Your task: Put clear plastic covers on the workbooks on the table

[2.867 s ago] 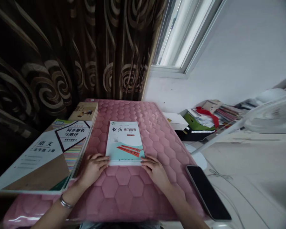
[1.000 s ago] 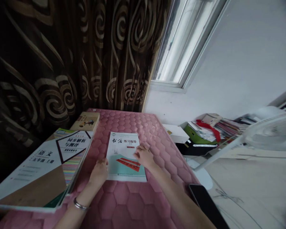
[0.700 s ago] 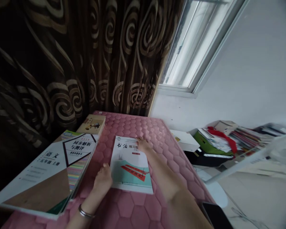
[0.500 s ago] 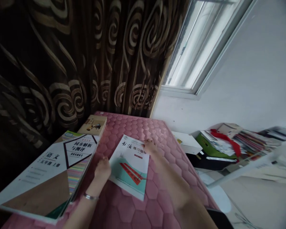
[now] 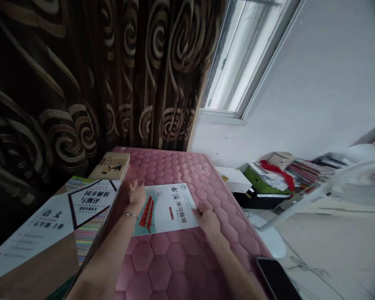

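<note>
A thin white and teal workbook (image 5: 167,204) with a red ribbon-like design on its cover lies sideways over the pink quilted mattress pad (image 5: 171,258), its printed title toward the right. My left hand (image 5: 136,195), with a silver bracelet at the wrist, grips its left end. At the right end, my right hand (image 5: 208,219) pinches the edge, fingers closed. Left of my left arm rests a stack topped by a large white and brown workbook (image 5: 54,225). Behind that stack lies a tan book (image 5: 111,165) with a dark picture on its cover.
A dark patterned curtain (image 5: 112,75) hangs along the back and left. A black phone (image 5: 276,277) lies at the pad's right edge. Beyond it stand a white fan (image 5: 300,208), a white box (image 5: 234,179) and a green bag (image 5: 262,181) with papers. Cables trail on the floor.
The thin workbook has turned clockwise about a quarter turn. My left hand has moved up to its left end, my right hand down along the right. The view has shifted slightly right.
</note>
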Available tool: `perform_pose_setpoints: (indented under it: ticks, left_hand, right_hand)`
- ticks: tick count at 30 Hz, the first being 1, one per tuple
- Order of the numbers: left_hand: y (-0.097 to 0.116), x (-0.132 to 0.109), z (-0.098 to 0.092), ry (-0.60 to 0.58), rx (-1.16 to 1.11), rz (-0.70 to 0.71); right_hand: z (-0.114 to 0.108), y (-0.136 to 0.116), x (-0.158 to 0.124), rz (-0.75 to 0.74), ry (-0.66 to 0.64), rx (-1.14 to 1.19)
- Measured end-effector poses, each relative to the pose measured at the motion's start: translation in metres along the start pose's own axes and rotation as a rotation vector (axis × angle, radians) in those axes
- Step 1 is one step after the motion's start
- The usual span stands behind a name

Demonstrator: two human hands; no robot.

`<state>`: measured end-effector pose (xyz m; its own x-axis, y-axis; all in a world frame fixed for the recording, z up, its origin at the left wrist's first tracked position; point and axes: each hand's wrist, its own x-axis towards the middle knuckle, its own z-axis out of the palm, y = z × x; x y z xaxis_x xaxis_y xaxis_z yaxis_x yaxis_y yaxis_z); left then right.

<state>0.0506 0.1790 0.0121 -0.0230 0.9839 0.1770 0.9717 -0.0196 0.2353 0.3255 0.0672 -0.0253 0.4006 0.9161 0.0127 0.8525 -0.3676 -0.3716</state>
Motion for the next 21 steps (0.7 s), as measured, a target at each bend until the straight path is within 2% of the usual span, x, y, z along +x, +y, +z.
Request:
perform_pose_setpoints:
  ticks: [3,8,11,14,21]
  left_hand:
    - [-0.01,-0.036,0.004,-0.013,-0.033,-0.023]
    - [-0.041,-0.102,0.007,-0.078,-0.111,-0.001]
    - [-0.058,-0.127,0.004,-0.109,-0.222,0.08]
    - [-0.067,-0.131,0.002,-0.117,-0.297,0.15]
    - [-0.069,-0.096,0.004,-0.117,-0.405,0.112]
  right_hand:
    - [0.001,0.001,-0.005,-0.023,0.014,0.006]
    - [0.003,0.004,-0.01,-0.094,0.017,-0.053]
    - [0.006,0.006,-0.014,-0.145,0.046,-0.093]
    - [0.009,0.007,-0.018,-0.164,0.088,-0.119]
    - [0.003,-0.002,-0.022,-0.098,0.107,-0.11]
